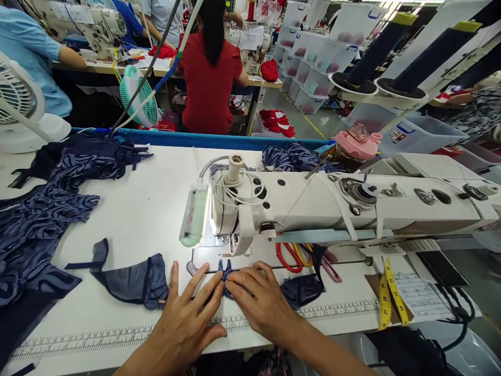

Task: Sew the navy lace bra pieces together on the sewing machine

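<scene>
A small blue patterned fabric piece [226, 277] lies on the table just in front of the sewing machine [282, 201]. My left hand [190, 313] lies flat with its fingers spread, the index fingertip at the piece's left side. From the right, my right hand [260, 300] presses bent, bunched fingers onto the same piece; its thumb is hidden. Left of my hands lies a navy bra part [127, 282] with a sheer wing and a strap. Another dark navy bra part [303, 290] rests beyond my right hand, near red-handled scissors [289, 256].
Patterned navy garments [47, 209] are heaped at the left. A ruler strip [90, 339] runs along the front edge. At right are a yellow tape measure [385, 295], a written sheet [420, 297] and thread cones [426, 60]. Co-workers sit beyond, one in a red shirt [209, 78].
</scene>
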Demonstrator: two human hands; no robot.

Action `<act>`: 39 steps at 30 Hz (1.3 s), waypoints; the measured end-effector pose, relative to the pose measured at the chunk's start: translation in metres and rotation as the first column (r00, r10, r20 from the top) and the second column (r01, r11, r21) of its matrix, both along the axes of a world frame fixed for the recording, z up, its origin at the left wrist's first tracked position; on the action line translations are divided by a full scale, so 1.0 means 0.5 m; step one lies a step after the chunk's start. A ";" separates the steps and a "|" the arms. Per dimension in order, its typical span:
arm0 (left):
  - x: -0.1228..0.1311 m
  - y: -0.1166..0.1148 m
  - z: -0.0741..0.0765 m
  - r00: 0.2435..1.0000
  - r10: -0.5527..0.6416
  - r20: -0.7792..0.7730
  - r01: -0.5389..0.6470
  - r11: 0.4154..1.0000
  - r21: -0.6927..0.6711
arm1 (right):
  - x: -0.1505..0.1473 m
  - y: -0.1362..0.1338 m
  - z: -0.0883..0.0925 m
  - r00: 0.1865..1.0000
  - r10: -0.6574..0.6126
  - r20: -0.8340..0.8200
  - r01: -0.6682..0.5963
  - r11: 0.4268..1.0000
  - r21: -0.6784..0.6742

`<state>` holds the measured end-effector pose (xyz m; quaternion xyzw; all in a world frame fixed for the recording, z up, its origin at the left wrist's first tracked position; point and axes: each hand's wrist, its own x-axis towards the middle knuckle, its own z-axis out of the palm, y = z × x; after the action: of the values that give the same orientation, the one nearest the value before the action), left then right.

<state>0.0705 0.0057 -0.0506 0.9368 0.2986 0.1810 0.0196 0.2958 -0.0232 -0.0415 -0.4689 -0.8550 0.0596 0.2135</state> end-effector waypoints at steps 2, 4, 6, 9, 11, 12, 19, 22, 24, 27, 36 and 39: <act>0.001 0.002 0.003 1.000 -0.009 -0.023 0.010 1.000 0.024 | 0.000 -0.001 0.000 1.000 -0.008 -0.002 0.008 1.000 0.003; 0.000 0.002 0.004 0.999 -0.022 -0.037 0.023 0.999 0.039 | 0.000 -0.001 0.001 1.000 0.001 0.000 -0.001 1.000 0.005; -0.001 0.002 0.002 1.000 -0.022 -0.016 0.023 0.999 0.027 | 0.000 0.000 0.002 1.000 0.020 0.007 -0.020 1.000 -0.005; -0.003 0.002 -0.002 1.000 -0.009 0.012 0.009 1.000 -0.003 | 0.000 0.000 0.002 1.000 0.022 -0.001 -0.022 0.999 -0.023; -0.005 0.002 -0.003 1.000 -0.013 -0.001 0.013 1.000 -0.006 | 0.001 0.000 0.002 1.000 0.012 -0.009 -0.012 1.000 -0.022; -0.005 0.002 -0.003 1.000 -0.016 -0.008 0.016 1.000 -0.005 | 0.001 0.000 0.002 1.000 0.008 -0.009 -0.009 1.000 -0.021; 0.004 0.003 0.006 0.999 -0.031 -0.008 0.031 0.999 0.025 | -0.001 0.003 0.010 1.000 0.008 -0.002 -0.008 1.000 -0.009; -0.016 0.000 0.015 0.997 -0.013 0.072 0.009 0.998 0.057 | 0.006 0.003 0.011 1.000 0.011 0.004 -0.011 1.000 -0.012; -0.050 0.001 0.020 0.987 0.072 0.147 -0.085 0.993 0.084 | 0.013 0.004 0.014 1.000 0.009 0.007 -0.009 1.000 -0.008; -0.113 0.007 0.021 0.939 0.290 0.185 -0.314 0.943 0.111 | 0.016 0.009 0.026 1.000 -0.018 -0.019 0.019 0.999 0.046; -0.176 0.006 -0.024 0.916 0.383 0.120 -0.398 0.904 0.158 | -0.022 0.005 0.054 1.000 0.011 0.011 -0.011 0.999 0.041; -0.142 -0.004 -0.042 0.934 0.313 0.170 -0.334 0.935 0.115 | -0.023 -0.009 0.056 1.000 -0.010 0.018 0.010 1.000 0.018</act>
<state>-0.0004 0.0036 -0.0715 0.8575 0.4331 0.2722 -0.0549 0.2844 -0.0276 -0.0135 -0.4718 -0.8550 0.0466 0.2100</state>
